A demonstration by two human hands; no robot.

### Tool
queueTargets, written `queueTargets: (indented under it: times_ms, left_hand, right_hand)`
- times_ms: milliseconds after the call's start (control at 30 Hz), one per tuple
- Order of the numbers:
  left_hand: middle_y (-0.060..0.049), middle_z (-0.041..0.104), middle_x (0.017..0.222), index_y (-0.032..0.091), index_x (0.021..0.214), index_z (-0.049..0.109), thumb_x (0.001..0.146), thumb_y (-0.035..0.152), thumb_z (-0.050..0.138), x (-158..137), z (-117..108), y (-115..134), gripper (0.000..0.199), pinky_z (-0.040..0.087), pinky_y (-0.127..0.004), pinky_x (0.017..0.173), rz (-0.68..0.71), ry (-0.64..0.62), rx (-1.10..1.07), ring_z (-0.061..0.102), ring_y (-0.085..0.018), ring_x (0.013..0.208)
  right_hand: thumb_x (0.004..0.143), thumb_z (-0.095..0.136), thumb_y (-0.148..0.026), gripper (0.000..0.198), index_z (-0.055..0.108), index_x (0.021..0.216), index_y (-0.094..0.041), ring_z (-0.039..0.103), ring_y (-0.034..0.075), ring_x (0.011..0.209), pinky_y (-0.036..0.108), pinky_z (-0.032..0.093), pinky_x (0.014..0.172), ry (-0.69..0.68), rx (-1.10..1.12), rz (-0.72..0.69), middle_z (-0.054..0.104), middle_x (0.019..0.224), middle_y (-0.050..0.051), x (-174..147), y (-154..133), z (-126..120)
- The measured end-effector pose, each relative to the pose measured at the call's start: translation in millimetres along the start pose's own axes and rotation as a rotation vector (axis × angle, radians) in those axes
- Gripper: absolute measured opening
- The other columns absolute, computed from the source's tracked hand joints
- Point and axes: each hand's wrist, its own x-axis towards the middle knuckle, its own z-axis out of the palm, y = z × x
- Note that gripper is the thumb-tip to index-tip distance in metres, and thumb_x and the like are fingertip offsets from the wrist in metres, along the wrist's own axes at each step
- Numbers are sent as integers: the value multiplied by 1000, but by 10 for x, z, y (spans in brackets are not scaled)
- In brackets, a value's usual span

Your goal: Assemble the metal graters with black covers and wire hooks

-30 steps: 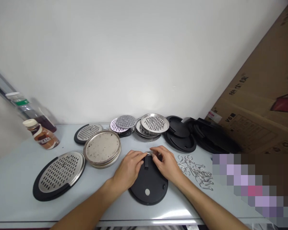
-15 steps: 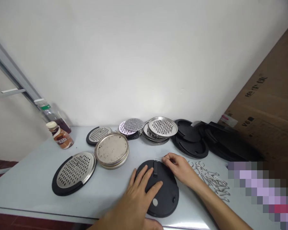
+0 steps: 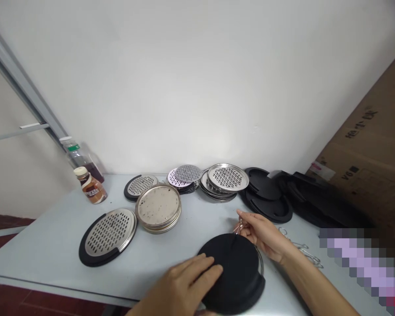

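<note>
My left hand [image 3: 184,285] grips the near left side of a black round plate [image 3: 232,274], its fingers lying over the top face. A thin silvery edge shows along the plate's right side. At the far edge of the plate, my right hand [image 3: 263,237] pinches a bent wire hook [image 3: 239,226]. Part of the hook is hidden behind the fingers. More wire hooks [image 3: 307,254] lie on the table to the right, partly covered by my right forearm.
A stack of metal discs [image 3: 158,206] and a grater plate with a black rim [image 3: 108,237] lie to the left. Behind are round graters [image 3: 228,177] and black round holders [image 3: 266,197]. Two bottles [image 3: 92,186] stand far left; a cardboard box [image 3: 365,145] is at right.
The black plate has been turned; its slot and pale dot no longer show, and a plain face is up. My right hand now holds the hook higher. The view has shifted slightly.
</note>
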Motion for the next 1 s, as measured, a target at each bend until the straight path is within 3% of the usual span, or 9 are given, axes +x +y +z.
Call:
queueTargets:
  times_ms: [100,167,267,367,500,667,833,1000]
  left_hand:
    - [-3,74,103,29,123,59,85,25,63,9,-120,-32,39,60,-28,79,-247,150,-160,72,-21,87]
    - [-2,74,86,26,108,67,86,24,61,44,-172,-58,23,60,-26,65,-419,213,-380,70,-18,71]
    - [-4,74,86,21,105,69,87,28,61,102,-297,-114,21,59,-25,65,-629,274,-812,70,-18,73]
    - [-8,74,97,18,115,67,85,33,66,136,-554,-252,34,59,-27,67,-773,353,-1026,71,-21,81]
    - [-9,75,91,15,113,66,81,34,71,165,-1033,-677,38,58,-27,55,-823,555,-1094,71,-21,69]
    - [-11,76,88,11,88,70,84,23,68,196,-1456,-1464,13,60,-25,58,-944,722,-1015,72,-19,68]
    - [-13,76,85,8,89,69,88,14,60,159,-1428,-2113,11,62,-26,62,-1090,748,-996,73,-19,69]
    - [-14,75,78,7,86,67,88,9,59,67,-1232,-2465,9,61,-26,56,-1229,729,-971,72,-19,63]
  right_hand:
    - [82,67,-49,37,51,66,-19,55,10,41,16,42,34,-8,-41,-1,60,53,0,-12,-1,-5]
    - [80,70,-49,39,49,65,-18,52,8,38,14,37,32,-48,-117,-9,54,46,-3,-28,-1,3]
    - [79,69,-52,41,50,66,-17,49,6,37,12,35,32,-100,-186,-23,55,47,-4,-48,0,24]
    - [81,64,-56,42,53,72,-16,52,7,41,14,37,33,-99,-197,-30,59,56,-2,-61,3,55]
    - [83,64,-53,38,54,79,-16,55,7,46,15,40,35,-102,-208,-44,62,67,-1,-71,19,101]
    - [84,64,-49,35,55,81,-16,56,8,49,16,41,37,-153,-253,-74,63,68,0,-69,65,127]
    - [85,62,-49,35,56,84,-15,57,9,49,17,43,39,-173,-275,-76,61,67,-1,-84,85,151]
    - [87,58,-49,34,56,85,-15,59,10,51,19,44,42,-201,-339,-80,61,69,-1,-49,127,155]
